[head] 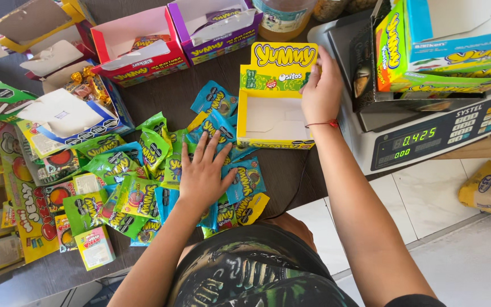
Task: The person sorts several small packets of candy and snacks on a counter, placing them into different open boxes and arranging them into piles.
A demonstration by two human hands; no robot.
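Left hand (204, 173) is lying flat, palm down, fingers spread wide, pressing on a heap of sachets (160, 170) on the dark table (200, 91). It is gripping nothing; the fingertips are resting on blue and green packets near the heap's upper right edge. The sachets are overlapping loosely, green ones mostly to the left, blue ones toward the middle and top, one yellow packet (252, 207) at the lower right.

Right hand (320, 91) is holding the yellow box (274, 99) by its right wall, fingers curled over the upright back flap, thumb hidden behind. A red thread (322, 123) is circling that wrist. The box is sitting open and empty, its white floor showing, just right of the heap and touching the topmost blue packets at its left edge. It is standing between the heap and the scale (421, 133).

The scale is occupying the table's right end, its green digits lit. A green and yellow carton (427, 51) is lying on its pan. Along the far edge a red box (137, 48) and a purple box (214, 25) are sitting open, side by side. At left a blue box (80, 108) of wrapped sweets is lying open beside flattened cartons.
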